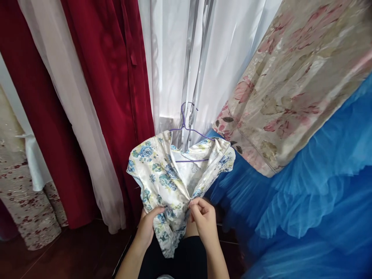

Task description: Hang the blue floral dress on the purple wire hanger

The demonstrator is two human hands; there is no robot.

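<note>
A white short-sleeved top [162, 174] with blue and yellow-green flowers is on a thin purple wire hanger [183, 128]. The hanger's hook points up in front of white cloth, and its lower bar shows through the open V-neck. My left hand [147, 224] grips the top's left side, thumb lying over the front and fingers hidden behind the fabric. At the bottom of the V-neck, my right hand [202, 215] pinches the neckline's edge between thumb and fingertips. Whether a small fastener sits in that pinch is too small to see. The top's lower end hangs bunched over my lap.
Dark red cloth [107, 77] and a pale sheer panel [69, 77] hang at the left. White cloth with grey ribbons [200, 50] hangs behind the hanger. On the right are a beige floral garment [285, 93] and blue tulle [305, 197]. The floor [78, 252] is dark reddish.
</note>
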